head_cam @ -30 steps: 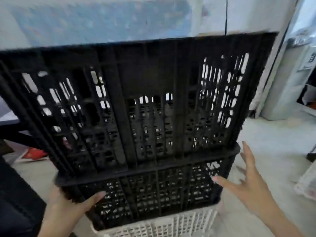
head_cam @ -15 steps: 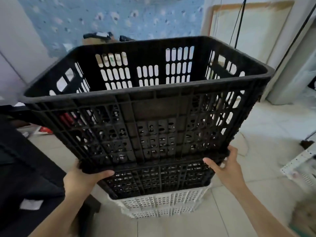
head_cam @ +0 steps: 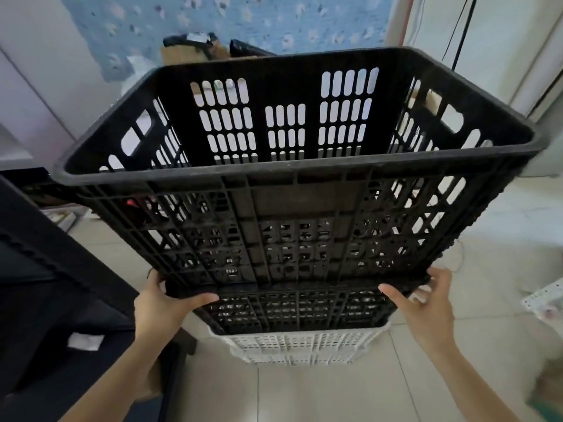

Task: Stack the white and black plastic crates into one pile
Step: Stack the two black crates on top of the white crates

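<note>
A large black slotted crate (head_cam: 298, 181) fills the middle of the head view, open side up and tipped slightly toward me. Its base sits inside a second black crate (head_cam: 292, 312), which rests in white crates (head_cam: 298, 345) on the floor. My left hand (head_cam: 161, 306) grips the near left bottom corner of the top crate, thumb over its lower edge. At the near right bottom corner, my right hand (head_cam: 426, 306) presses on the crate with fingers spread. The crate's interior looks bare.
A dark piece of furniture (head_cam: 45, 284) stands close on the left. Boxes and black items (head_cam: 195, 47) sit behind the pile against a blue patterned wall. A white slotted object (head_cam: 545, 296) lies at the right edge on the pale tiled floor (head_cam: 304, 394).
The top black crate has tilted from facing me to open side up and settled lower into the crate beneath. My right hand moved from open air onto its corner.
</note>
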